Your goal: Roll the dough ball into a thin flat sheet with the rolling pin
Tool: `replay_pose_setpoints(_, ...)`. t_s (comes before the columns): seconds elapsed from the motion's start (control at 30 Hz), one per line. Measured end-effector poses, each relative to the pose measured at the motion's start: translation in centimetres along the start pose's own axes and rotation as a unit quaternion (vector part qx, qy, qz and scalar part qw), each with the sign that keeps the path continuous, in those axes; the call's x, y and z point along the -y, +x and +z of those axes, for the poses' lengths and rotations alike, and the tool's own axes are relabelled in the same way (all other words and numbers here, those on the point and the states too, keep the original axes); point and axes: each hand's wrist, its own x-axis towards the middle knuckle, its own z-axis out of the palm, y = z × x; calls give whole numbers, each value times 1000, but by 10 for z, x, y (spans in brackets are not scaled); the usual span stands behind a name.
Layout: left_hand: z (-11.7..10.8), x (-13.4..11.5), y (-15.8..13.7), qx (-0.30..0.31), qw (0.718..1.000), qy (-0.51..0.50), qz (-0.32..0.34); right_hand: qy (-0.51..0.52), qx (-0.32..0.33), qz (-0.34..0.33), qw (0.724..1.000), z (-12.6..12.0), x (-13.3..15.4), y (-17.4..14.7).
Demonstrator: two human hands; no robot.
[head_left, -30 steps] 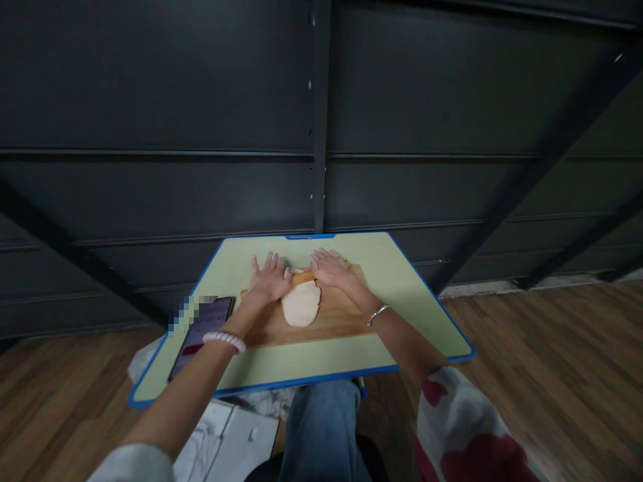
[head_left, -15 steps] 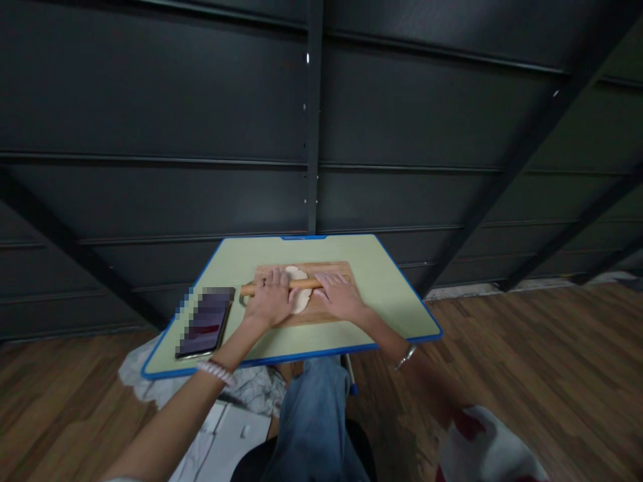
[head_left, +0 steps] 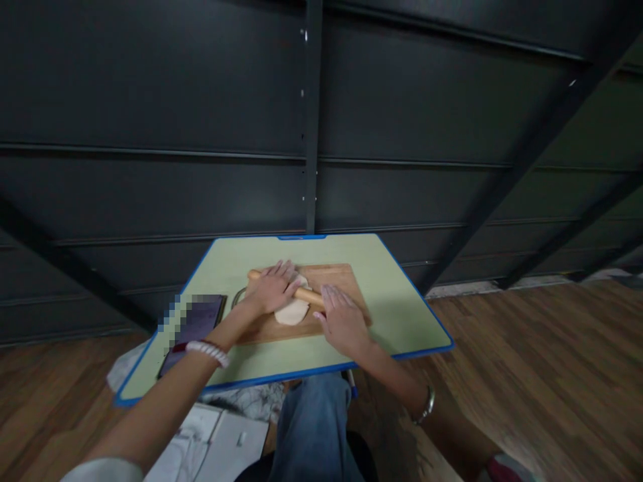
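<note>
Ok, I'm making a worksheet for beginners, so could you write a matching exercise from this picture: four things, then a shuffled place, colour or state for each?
Things
1. rolling pin
2. dough
3. phone
4. table

Descriptions
A. blue-edged
B. flattened, on the wooden board
C. left of the wooden board
D. lying across the dough

Pairs: 1-D, 2-B, 3-C, 4-A

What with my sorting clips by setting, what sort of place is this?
Probably an indoor room with a makeshift workspace: a blue-edged table holds a wooden board with dough, a dark panelled wall stands just beyond, and the floor looks like wood planks.
</note>
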Motion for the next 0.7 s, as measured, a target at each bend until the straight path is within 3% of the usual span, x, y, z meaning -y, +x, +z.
replay_pose_setpoints(0.17,6,-2,40,5,1000,15,-2,21,21,-11,999,6,-29,30)
replay_pose_setpoints(0.43,9,4,91,78,997,-28,-2,39,37,-39,998,18,-66,63)
replay_pose_setpoints(0.53,10,3,98,66,997,-33,-22,19,47,-64,997,20,-73,70)
replay_pose_setpoints(0.7,10,2,86,63,997,-14,-35,-34,35,-24,999,24,-70,65)
